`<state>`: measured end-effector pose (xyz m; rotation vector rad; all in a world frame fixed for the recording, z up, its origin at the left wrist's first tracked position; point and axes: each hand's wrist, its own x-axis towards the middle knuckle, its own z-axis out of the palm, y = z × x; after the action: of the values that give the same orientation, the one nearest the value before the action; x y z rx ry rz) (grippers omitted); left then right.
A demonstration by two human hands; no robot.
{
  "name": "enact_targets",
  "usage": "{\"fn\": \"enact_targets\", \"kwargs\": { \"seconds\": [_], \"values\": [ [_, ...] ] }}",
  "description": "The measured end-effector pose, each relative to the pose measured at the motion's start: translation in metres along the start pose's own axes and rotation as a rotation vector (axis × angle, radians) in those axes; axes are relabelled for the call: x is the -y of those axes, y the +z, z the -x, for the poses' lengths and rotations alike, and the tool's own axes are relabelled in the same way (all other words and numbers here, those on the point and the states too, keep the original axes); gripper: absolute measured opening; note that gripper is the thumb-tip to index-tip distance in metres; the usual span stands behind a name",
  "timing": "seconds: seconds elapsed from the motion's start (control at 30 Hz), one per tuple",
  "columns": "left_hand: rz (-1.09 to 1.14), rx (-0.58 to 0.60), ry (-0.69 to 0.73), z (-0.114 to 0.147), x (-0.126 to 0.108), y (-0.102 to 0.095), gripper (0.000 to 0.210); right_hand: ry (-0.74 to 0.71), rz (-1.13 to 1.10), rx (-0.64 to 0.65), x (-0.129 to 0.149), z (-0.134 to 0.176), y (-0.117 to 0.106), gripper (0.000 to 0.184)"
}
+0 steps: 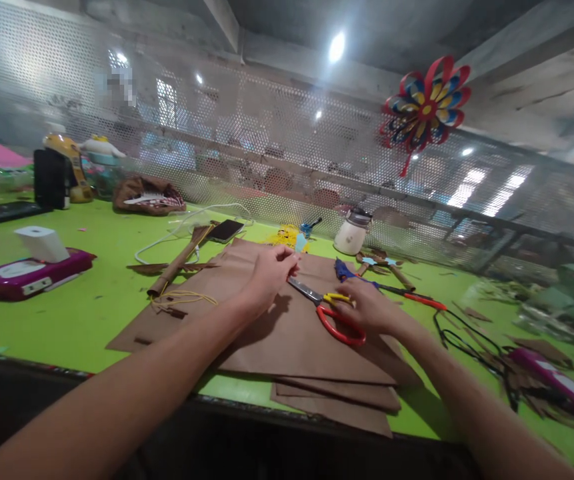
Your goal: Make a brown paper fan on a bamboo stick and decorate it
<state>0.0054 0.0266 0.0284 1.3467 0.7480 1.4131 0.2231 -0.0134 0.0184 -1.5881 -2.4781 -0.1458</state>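
Observation:
My left hand (273,272) is closed in a pinch above a stack of brown paper sheets (307,347). A small light-blue paper piece (301,242) sticks up from its fingertips. My right hand (369,305) is closed around the handle of scissors (307,291) with red and yellow grips. Their blades point left, with the tips close beside my left fingers. Part of the handle is hidden behind my right fingers. Just beyond that hand lies a dark blue object (345,271), partly covered; its kind I cannot make out.
Rolled brown paper (179,263) with yellow string and a phone (225,231) lie left of the stack. A lidded jar (353,231) stands at the back. Black cords (471,340), scraps and a purple box (557,380) are on the right. Perforated mesh (277,133) rises behind the green table (101,320).

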Motion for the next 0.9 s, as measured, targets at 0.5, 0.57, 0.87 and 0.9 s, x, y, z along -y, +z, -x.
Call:
{"fn": "enact_targets", "kwargs": {
  "seconds": [0.5, 0.57, 0.87, 0.9],
  "values": [
    [0.103, -0.036, 0.016, 0.006, -0.021, -0.005, 0.012, 0.413, -0.617, 0.196, 0.041, 0.010, -0.002, 0.037],
    [0.105, -0.046, 0.036, 0.006, -0.026, -0.006, 0.012, 0.393, -0.893, 0.181, 0.047, 0.015, -0.011, 0.037],
    [0.090, -0.018, 0.038, 0.006, -0.029, -0.010, 0.015, 0.265, -1.595, -0.004, 0.077, 0.010, -0.018, 0.034],
    [0.095, -0.019, 0.033, 0.006, -0.029, -0.009, 0.014, 0.265, -1.572, -0.037, 0.080, 0.009, -0.018, 0.030]
  ]
}}
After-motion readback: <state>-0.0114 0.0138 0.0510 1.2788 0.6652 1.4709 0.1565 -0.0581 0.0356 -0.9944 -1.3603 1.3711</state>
